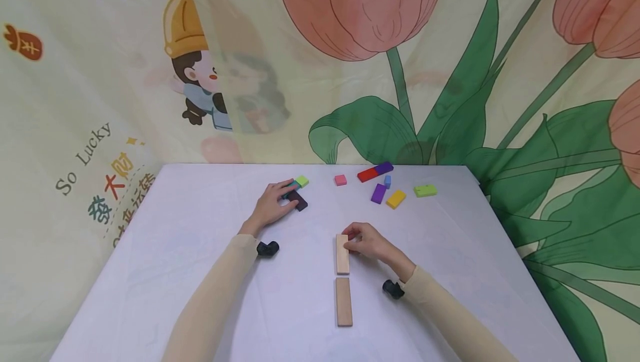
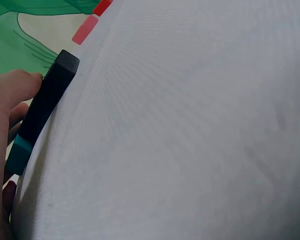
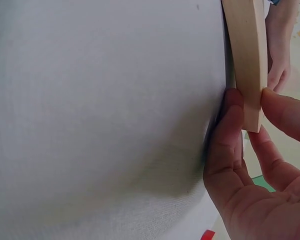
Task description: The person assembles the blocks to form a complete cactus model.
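Note:
My right hand [image 1: 371, 241] pinches the far end of a pale wooden block [image 1: 342, 255] between thumb and fingertips. In the right wrist view that wooden block [image 3: 247, 55] has the thumb on one side and fingers on the other. A second, slightly darker wooden block [image 1: 343, 302] lies in line with it, nearer to me, with a narrow gap between. At the left, my left hand [image 1: 270, 205] holds a black block [image 1: 298, 201], thumb against its near side. A teal block [image 2: 20, 152] sits against the black block [image 2: 52, 90], partly under the fingers.
Beyond my left fingers lies a lime block [image 1: 302, 181]. Along the table's back are a pink block [image 1: 340, 180], a red block [image 1: 367, 175], two purple blocks [image 1: 378, 194], a small blue block [image 1: 387, 181], a yellow block [image 1: 396, 199] and a green block [image 1: 425, 190].

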Available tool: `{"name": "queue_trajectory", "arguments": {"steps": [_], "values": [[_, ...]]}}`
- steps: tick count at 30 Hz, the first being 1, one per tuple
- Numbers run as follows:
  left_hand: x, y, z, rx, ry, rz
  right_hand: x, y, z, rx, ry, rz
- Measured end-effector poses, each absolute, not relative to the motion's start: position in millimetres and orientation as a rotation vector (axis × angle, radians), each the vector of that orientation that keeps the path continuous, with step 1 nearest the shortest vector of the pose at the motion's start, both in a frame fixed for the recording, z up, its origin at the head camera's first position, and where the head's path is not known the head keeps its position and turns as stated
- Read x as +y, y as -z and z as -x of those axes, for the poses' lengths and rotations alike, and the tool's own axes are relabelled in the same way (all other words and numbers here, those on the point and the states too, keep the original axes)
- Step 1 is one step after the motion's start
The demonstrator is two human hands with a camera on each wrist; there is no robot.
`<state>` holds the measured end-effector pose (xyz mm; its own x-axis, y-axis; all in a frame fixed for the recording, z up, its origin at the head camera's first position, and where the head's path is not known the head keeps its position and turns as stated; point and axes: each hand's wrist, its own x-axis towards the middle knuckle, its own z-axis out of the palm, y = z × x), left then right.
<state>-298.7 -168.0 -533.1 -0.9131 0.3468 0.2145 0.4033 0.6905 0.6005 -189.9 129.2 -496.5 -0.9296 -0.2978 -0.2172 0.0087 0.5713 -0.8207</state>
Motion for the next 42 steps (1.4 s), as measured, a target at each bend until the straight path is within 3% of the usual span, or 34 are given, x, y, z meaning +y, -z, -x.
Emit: {"name": "queue_trajectory", "arguments": {"steps": [42], "values": [[-167.9,533.1,299.6,-2.811,1.021,0.630,127.8,494.3,183.5,2.581,1.203,0.246]]}}
